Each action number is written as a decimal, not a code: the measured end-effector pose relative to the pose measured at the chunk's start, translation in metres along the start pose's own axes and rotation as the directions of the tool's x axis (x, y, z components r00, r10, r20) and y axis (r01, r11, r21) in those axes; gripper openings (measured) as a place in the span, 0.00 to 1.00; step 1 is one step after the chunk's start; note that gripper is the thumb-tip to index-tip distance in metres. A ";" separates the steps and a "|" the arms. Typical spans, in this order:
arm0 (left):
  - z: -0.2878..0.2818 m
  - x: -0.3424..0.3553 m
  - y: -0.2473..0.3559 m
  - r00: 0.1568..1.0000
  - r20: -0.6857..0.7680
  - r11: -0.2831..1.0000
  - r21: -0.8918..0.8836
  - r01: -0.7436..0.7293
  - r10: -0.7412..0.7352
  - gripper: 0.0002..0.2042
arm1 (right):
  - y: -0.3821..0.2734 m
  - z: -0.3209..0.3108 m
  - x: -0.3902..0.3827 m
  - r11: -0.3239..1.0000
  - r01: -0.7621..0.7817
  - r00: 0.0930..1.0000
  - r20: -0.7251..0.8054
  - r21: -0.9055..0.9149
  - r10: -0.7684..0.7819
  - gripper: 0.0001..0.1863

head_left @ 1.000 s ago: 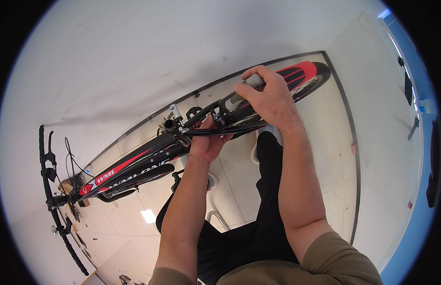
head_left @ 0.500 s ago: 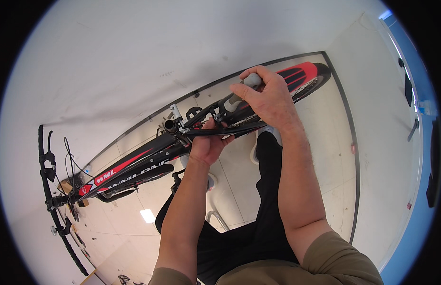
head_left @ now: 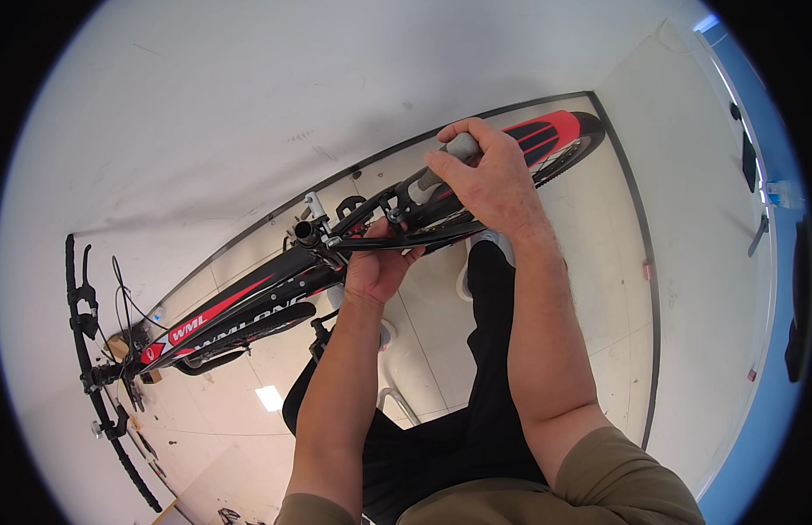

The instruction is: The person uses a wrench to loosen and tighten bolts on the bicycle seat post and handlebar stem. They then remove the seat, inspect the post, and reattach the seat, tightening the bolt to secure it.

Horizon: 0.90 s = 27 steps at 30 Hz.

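Black-and-red bicycle frame [head_left: 248, 311] near wall; left hand [head_left: 379, 267] clenched on black seat stay, right hand [head_left: 489, 179] grasping grey-handled tool [head_left: 441, 166].

Olive short sleeves [head_left: 616, 477]; black trousers [head_left: 476, 411]; bare forearms; light shoes [head_left: 476, 254]

A plain white wall [head_left: 274, 96] meets a pale tiled floor [head_left: 598, 289] along a dark baseboard [head_left: 511, 109]; a bright patch [head_left: 268, 398], apparently a ceiling light's reflection, glints on the tiles.
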<state>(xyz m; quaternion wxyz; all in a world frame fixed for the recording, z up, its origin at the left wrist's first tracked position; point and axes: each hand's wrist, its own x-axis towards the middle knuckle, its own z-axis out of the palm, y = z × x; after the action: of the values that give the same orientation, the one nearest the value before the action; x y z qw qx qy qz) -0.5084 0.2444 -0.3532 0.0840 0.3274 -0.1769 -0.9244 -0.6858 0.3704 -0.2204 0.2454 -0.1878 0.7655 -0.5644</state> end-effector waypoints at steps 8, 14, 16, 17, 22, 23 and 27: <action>-0.010 0.004 -0.002 0.999 0.033 0.999 0.044 0.019 -0.021 0.14 | 0.001 0.001 0.001 1.000 0.012 1.000 0.003 0.001 -0.012 0.18; -0.006 -0.004 -0.007 0.994 0.110 0.998 -0.064 0.009 -0.002 0.11 | 0.001 0.000 0.000 1.000 0.009 1.000 -0.004 -0.002 -0.009 0.18; -0.011 -0.002 -0.007 0.994 0.112 0.997 -0.079 0.009 0.000 0.10 | 0.000 0.000 0.000 1.000 0.012 1.000 -0.002 -0.004 -0.012 0.17; -0.012 -0.001 -0.007 0.994 0.114 0.996 -0.087 0.010 0.000 0.09 | 0.000 0.000 0.000 1.000 0.012 1.000 -0.001 -0.007 -0.012 0.17; -0.017 0.003 -0.008 0.999 0.048 0.999 -0.024 -0.023 0.024 0.09 | 0.002 0.001 0.001 1.000 0.022 1.000 -0.001 0.003 -0.022 0.17; -0.016 0.004 -0.008 0.999 0.037 1.000 -0.021 -0.019 0.019 0.09 | 0.002 0.001 0.001 1.000 0.019 1.000 -0.002 0.002 -0.019 0.17; -0.011 0.002 -0.007 0.996 0.083 1.000 -0.023 -0.016 0.018 0.09 | 0.002 0.001 0.001 1.000 0.026 1.000 -0.007 -0.006 -0.026 0.17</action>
<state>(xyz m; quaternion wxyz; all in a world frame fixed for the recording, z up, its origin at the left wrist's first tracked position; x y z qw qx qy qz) -0.5033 0.2476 -0.3655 0.0879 0.2863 -0.1728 -0.9383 -0.6856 0.3696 -0.2222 0.2348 -0.1966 0.7655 -0.5658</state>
